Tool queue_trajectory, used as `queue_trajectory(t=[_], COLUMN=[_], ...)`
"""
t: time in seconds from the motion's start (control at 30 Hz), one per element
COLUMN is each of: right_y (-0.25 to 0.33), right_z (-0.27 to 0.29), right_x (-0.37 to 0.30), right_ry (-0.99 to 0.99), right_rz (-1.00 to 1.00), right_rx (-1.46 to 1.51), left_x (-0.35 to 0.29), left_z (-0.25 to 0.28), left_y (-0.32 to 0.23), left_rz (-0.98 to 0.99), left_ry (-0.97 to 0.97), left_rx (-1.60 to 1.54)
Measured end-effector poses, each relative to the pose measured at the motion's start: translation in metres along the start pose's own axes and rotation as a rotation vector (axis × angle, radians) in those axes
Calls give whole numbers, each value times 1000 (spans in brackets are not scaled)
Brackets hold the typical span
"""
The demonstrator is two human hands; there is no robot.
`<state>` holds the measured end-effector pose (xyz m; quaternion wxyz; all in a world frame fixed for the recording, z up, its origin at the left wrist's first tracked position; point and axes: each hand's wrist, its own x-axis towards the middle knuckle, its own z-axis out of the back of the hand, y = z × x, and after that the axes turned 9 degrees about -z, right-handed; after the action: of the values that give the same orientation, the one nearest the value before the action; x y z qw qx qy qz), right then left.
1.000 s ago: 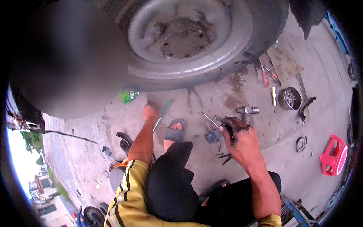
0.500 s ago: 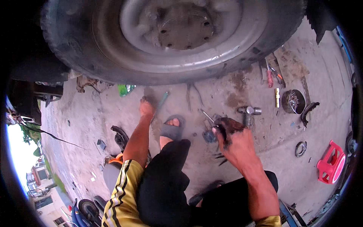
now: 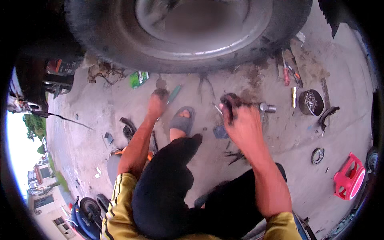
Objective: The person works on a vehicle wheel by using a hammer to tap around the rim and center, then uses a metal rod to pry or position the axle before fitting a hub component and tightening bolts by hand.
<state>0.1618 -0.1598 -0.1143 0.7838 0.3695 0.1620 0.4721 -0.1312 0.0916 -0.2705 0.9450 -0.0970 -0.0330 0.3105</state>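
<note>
My right hand [image 3: 240,120], its fingers blackened, is closed around a tool with a thin metal shaft [image 3: 217,108]; the shaft pokes out to the left and the grip hides its handle. My left hand [image 3: 157,105] reaches low over the floor, its dark fingers blurred. Just right of it lies a green-handled tool [image 3: 175,94], and I cannot tell whether the fingers touch it. Ahead of both hands stands a large tyre on a metal wheel [image 3: 192,60]. Beyond my right hand a hammer [image 3: 268,108] shows its metal head, partly hidden by the hand.
On the right lie a red-handled screwdriver [image 3: 286,76], a brass-coloured cylinder [image 3: 294,97], a round tin of small metal parts [image 3: 311,102], a curved dark piece [image 3: 329,116] and a metal ring [image 3: 318,156]. A red plastic stool [image 3: 349,176] stands farther right. A green packet [image 3: 139,79] lies near the tyre.
The whole view has shifted, with floor items now higher in the picture. My right hand has turned slightly, so less of the shaft shows. My left hand stays beside the green-handled tool.
</note>
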Motion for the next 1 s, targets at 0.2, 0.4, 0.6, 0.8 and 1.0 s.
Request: queue_trajectory(t=[0.2, 0.4, 0.6, 0.8, 1.0], right_y=[9, 26, 21, -3, 0], right_z=[-20, 11, 48, 41, 36], right_x=[15, 17, 13, 11, 18], right_ry=[127, 219, 1, -109, -313], right_rz=[14, -199, -307, -363, -417], right_rx=[332, 830, 918, 1016, 888], left_x=[47, 84, 101, 111, 90], left_z=[173, 227, 212, 145, 181], left_y=[-183, -229, -251, -239, -256], left_rz=[25, -82, -357, -242, -307], left_ry=[165, 237, 129, -59, -570], left_rx=[-573, -513, -605, -772, -812])
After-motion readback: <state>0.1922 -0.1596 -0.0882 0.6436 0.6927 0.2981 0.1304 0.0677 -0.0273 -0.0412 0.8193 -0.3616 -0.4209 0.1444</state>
